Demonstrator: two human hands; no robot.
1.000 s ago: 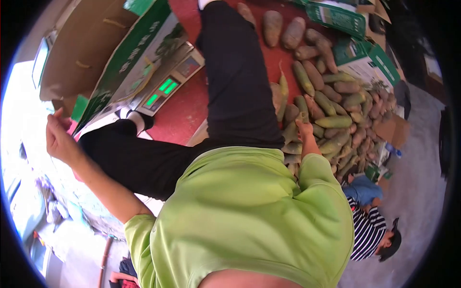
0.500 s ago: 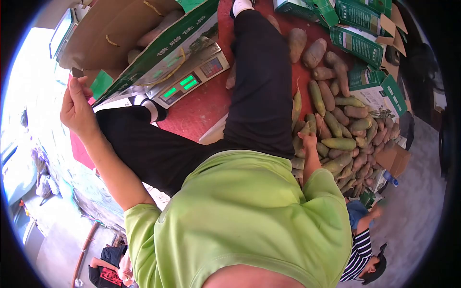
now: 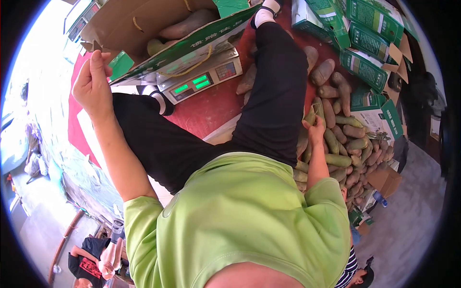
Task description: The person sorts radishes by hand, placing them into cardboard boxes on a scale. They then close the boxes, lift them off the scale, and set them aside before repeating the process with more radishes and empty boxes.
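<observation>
On the left, my left hand (image 3: 93, 89) is raised by the near corner of a large open cardboard box (image 3: 108, 31). Its fingers are curled together; whatever is between them is hidden. The box rests on a digital scale (image 3: 201, 79) with green lit digits, and long radishes (image 3: 189, 25) lie inside it. My right hand (image 3: 315, 128) reaches into a pile of green and reddish radishes (image 3: 357, 132) on the right, its fingers around the end of a green radish (image 3: 311, 115).
Green cartons (image 3: 367, 43) are stacked at the upper right, with an open carton (image 3: 377, 115) beside the pile. My legs (image 3: 276, 91) spread over the red surface (image 3: 197, 117). One person (image 3: 91, 259) is at lower left, another (image 3: 353, 271) at lower right.
The view has shifted, showing more of the box's inside and its radishes. My right hand has moved slightly up within the pile. My left hand stays by the box corner.
</observation>
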